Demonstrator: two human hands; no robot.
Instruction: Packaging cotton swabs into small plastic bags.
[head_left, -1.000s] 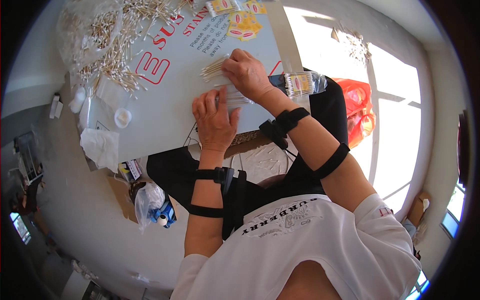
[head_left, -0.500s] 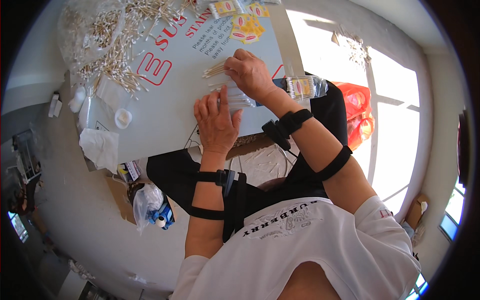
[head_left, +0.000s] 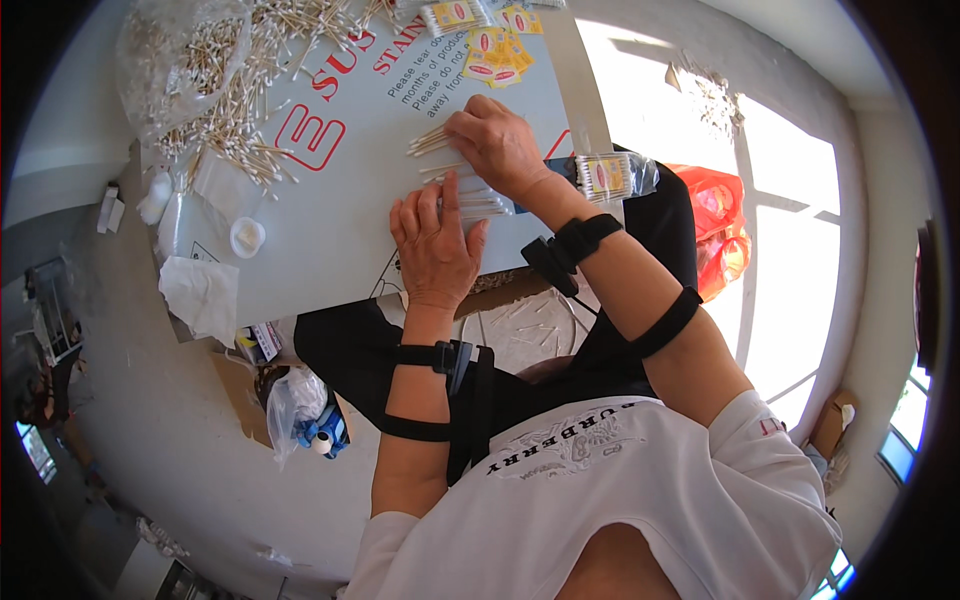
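The right hand (head_left: 500, 145) is laid palm-down, fingers curled together over a small bundle of cotton swabs (head_left: 430, 142) on the grey board (head_left: 330, 230). The swab tips project from under the fingers toward the person's left, so the long axis runs roughly left to right. The left hand (head_left: 435, 245) lies flat just nearer the body, fingers spread, pressing a second row of swabs (head_left: 485, 205); whether anything is pinched cannot be told. The swabs are thin pale sticks with white ends. A loose swab pile (head_left: 235, 110) lies well apart, at far left.
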